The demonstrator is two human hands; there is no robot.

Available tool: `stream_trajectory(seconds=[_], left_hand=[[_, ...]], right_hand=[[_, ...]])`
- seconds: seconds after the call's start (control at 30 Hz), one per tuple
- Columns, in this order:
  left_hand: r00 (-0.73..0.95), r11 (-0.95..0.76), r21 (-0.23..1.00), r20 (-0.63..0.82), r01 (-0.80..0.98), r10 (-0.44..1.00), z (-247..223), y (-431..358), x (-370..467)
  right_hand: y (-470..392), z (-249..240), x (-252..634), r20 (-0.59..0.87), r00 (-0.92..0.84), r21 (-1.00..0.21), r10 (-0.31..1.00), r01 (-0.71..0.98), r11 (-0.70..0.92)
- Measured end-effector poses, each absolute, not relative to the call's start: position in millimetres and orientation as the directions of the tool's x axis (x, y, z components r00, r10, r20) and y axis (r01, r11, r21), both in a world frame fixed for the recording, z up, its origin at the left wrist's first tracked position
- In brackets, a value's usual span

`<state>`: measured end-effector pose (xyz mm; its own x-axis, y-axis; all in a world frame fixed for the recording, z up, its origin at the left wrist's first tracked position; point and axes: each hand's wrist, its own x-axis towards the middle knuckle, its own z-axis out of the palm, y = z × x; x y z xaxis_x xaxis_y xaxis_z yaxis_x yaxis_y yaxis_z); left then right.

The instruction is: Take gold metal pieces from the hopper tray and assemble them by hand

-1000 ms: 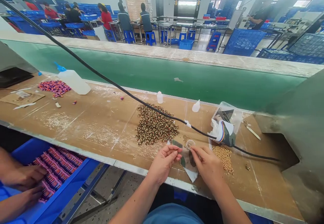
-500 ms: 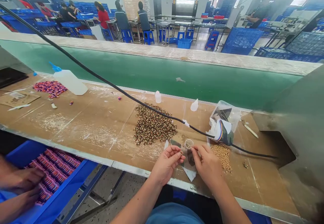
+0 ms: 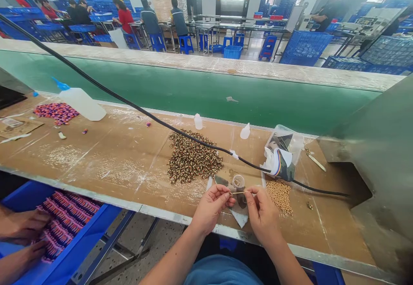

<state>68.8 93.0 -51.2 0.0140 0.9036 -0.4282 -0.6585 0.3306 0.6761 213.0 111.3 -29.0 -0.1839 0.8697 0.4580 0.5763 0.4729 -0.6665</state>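
Observation:
My left hand [image 3: 211, 205] pinches a small piece at its fingertips, too small to make out. My right hand [image 3: 263, 212] holds a thin light stick [image 3: 238, 192] between thumb and fingers, its tip reaching the left fingertips. Just behind the hands stands a small clear cup [image 3: 238, 182]. A large pile of small dark and gold pieces [image 3: 193, 158] lies behind my left hand. Beside my right hand is a pile of small tan beads [image 3: 280, 197].
A black cable [image 3: 142, 112] hangs across the bench. Small white bottles [image 3: 198, 122] and a clear box [image 3: 297, 143] stand behind. At left are a large bottle [image 3: 85, 104] and pink pieces [image 3: 56, 113]. Another person's hands [image 3: 27, 227] are over a blue tray [image 3: 93, 229].
The stick in my right hand now points left and meets the fingertips of my left hand. The whole view has shifted slightly.

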Motion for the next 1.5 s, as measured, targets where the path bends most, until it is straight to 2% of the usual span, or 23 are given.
stream_trajectory(seconds=[0.53,0.83,1.5], left_hand=[[0.005,0.34,0.678,-0.444,-0.651,0.896,-50.6,92.8,68.8],[-0.005,0.332,0.713,-0.425,-0.618,0.905,-53.6,91.4,69.7],[-0.002,0.311,0.742,-0.389,-0.594,0.921,-60.5,88.9,69.0]], right_hand=[[112.8,-31.8,211.5,0.484,-0.231,-0.603,0.844,0.611,0.513],[111.5,-29.4,209.6,0.548,-0.244,-0.539,0.8,0.628,0.561],[113.5,-24.1,214.8,0.523,-0.223,-0.594,0.823,0.598,0.539]])
